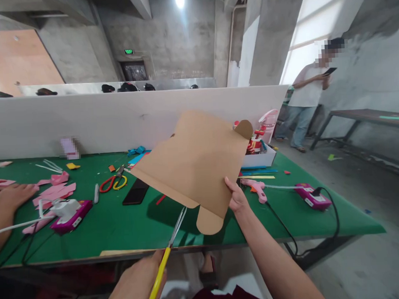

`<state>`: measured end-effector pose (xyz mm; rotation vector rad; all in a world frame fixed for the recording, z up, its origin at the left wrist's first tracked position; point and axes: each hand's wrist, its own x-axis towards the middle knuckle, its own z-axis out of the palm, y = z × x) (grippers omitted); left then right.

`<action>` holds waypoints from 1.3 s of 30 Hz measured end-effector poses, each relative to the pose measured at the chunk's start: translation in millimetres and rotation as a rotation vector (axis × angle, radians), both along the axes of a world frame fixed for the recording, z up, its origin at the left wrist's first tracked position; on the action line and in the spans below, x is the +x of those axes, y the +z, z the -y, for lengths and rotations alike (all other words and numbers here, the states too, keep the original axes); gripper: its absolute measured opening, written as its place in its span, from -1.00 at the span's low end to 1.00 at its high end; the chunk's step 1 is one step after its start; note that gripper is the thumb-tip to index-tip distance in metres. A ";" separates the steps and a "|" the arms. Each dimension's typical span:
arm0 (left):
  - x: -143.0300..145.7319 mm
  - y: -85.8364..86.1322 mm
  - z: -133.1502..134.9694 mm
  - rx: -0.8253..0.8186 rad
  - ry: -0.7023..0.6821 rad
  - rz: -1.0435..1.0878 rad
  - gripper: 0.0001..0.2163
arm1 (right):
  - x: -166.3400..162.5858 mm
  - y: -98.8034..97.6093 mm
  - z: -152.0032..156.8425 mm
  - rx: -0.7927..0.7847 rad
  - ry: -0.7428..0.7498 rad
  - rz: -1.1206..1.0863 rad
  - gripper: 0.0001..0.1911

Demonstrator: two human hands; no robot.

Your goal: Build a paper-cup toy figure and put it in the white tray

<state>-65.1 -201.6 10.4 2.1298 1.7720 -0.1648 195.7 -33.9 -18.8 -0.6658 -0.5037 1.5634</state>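
My right hand (237, 196) pinches the lower right edge of a large brown cardboard piece (200, 158), thumb on its near face. The cardboard is held tilted above the table and has rounded tabs at its right corner and bottom. My left hand (139, 280) grips yellow-handled scissors (171, 244), its fingers partly hidden behind the handle. The silver blades point up at the cardboard's lower edge, close to the bottom tab. Whether the blades touch the cardboard, I cannot tell.
On the green table (123, 234) lie a black phone (135, 191), red-and-yellow pliers (116, 179), a pink glue gun (255, 186) and purple power strips (313, 197). Another person's hand (13, 197) rests by pink scraps (54, 193) at left. A person (308, 88) stands at right.
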 end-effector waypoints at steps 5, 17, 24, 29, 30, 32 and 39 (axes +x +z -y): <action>11.3 28.4 -13.8 -0.077 -0.046 -0.100 -0.70 | 0.5 -0.4 -2.7 0.006 -0.043 -0.009 -0.66; 24.6 40.4 -28.9 -0.035 -0.088 -0.124 -0.73 | -5.3 10.3 -1.2 0.062 -0.069 0.024 -0.66; 37.7 38.7 -42.5 0.024 -0.070 -0.142 -0.72 | -20.1 12.6 9.0 0.053 -0.118 0.022 -0.67; 42.5 39.4 -45.9 0.050 -0.072 -0.121 -0.75 | -19.5 15.8 12.0 0.048 -0.119 0.009 -0.68; 43.0 38.9 -46.1 0.062 -0.079 -0.121 -0.75 | -18.8 16.6 12.6 0.048 -0.124 0.006 -0.68; 43.6 36.9 -46.4 0.091 -0.090 -0.126 -0.76 | -17.5 17.9 13.8 0.045 -0.137 0.002 -0.67; 43.6 28.2 -48.7 0.117 -0.087 -0.166 -0.73 | -17.4 18.0 14.1 0.068 -0.161 -0.022 -0.60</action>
